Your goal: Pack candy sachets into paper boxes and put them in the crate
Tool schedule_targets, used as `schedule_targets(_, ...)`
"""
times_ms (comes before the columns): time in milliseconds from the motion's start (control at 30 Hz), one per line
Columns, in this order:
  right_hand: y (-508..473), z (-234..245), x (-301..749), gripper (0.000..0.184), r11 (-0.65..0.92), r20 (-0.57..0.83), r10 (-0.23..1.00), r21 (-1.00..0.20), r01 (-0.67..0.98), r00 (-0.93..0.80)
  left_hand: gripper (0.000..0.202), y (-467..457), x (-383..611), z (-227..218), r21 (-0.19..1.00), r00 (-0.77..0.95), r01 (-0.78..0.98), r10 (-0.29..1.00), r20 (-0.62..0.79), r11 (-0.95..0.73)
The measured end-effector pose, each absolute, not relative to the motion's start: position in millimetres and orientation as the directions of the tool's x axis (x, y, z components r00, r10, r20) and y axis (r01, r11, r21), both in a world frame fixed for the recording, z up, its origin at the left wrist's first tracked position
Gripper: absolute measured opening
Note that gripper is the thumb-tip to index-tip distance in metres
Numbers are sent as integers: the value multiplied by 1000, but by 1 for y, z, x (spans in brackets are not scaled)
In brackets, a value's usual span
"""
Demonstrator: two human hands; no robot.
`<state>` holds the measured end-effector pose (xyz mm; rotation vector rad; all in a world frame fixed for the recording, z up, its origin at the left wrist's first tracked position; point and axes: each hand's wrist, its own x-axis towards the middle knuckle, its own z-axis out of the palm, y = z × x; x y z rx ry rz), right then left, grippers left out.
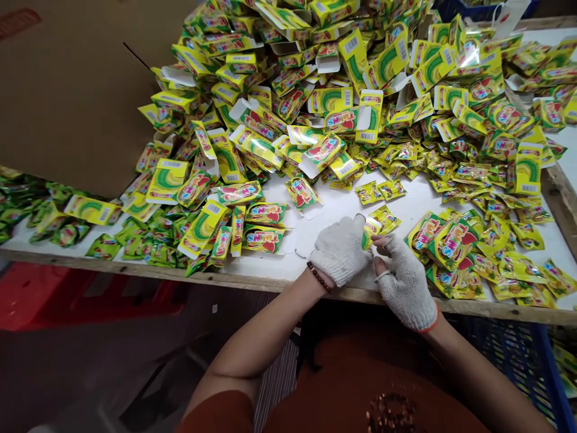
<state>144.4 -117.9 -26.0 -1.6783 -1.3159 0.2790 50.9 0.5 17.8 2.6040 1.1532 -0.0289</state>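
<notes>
My left hand (341,251), in a white knitted glove with bare fingertips, is closed around a small yellow and green candy box (368,231) near the table's front edge. Most of that box is hidden by the glove. At its right, my right hand (404,282), gloved the same way, has bent fingers with a gap between thumb and forefinger. Its fingertips are close to the box; whether they touch it I cannot tell. Yellow candy sachets (385,220) lie just beyond my hands. Several filled-looking "Twins" boxes (452,240) are stacked right of my right hand.
A large heap of yellow boxes (331,99), many with open flaps, covers the back. Green sachets (148,240) lie at left, yellow sachets (518,266) at right. A cardboard carton (67,90) stands at left; a red plastic stool (90,294) and blue crate (518,355) are below the table.
</notes>
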Motion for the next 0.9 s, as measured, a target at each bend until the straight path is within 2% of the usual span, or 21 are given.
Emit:
schedule_targets(33, -119, -26, 144, 34, 43, 372, 836, -777, 628, 403, 38, 2, 50, 17, 339, 679, 711, 726, -105, -616)
schedule_targets(100, -121, -27, 142, 47, 64, 382, 814, -808, 586, 438, 37, 7, 42, 14, 617, 689, 586, 723, -38, -525)
schedule_targets(167, -120, -28, 142, 62, 81, 345, 817, -862, 501, 462, 42, 11, 28, 10, 898, 725, 317, 688, -22, -305)
schedule_targets(200, -120, -27, 143, 66, 81, 311, 831, -888, 452, 461, 44, 11, 21, 7, 970, 755, 182, 654, -34, -160)
schedule_targets(267, -117, -26, 147, 62, 50, 228, 870, -923, 382, 437, 43, 7, 10, 2, 997, 804, 38, 590, -69, 66)
schedule_targets(300, -116, -24, 149, 55, 22, 192, 884, -928, 372, 427, 41, 3, 7, -1, 994, 813, 29, 576, -83, 103)
schedule_targets(433, -115, -18, 155, 23, -61, 161, 881, -894, 444, 446, 37, -18, 8, -10, 994, 697, 111, 712, -84, 8)
schedule_targets(533, -119, -20, 152, 25, -55, 156, 883, -902, 428, 442, 45, -29, 14, -13, 994, 571, 51, 813, -111, 99)
schedule_targets(600, -122, -24, 149, 34, -14, 139, 880, -948, 317, 455, 50, -32, 15, -14, 989, 531, 1, 838, -127, 150)
schedule_targets(667, -124, -26, 148, 34, 34, 144, 873, -971, 238, 466, 50, -33, 13, -16, 991, 517, -6, 849, -110, 132)
schedule_targets(767, -124, -22, 150, 22, 37, 227, 856, -923, 382, 465, 38, -32, 6, -21, 999, 534, 38, 845, -36, 18)
schedule_targets(833, -123, -17, 153, 17, 28, 267, 873, -862, 506, 407, 31, -30, 1, -23, 997, 547, 61, 837, 14, -56)
schedule_targets(900, -121, -13, 155, 16, 45, 276, 901, -826, 561, 334, 30, -28, -2, -25, 993, 560, 57, 826, 54, -103)
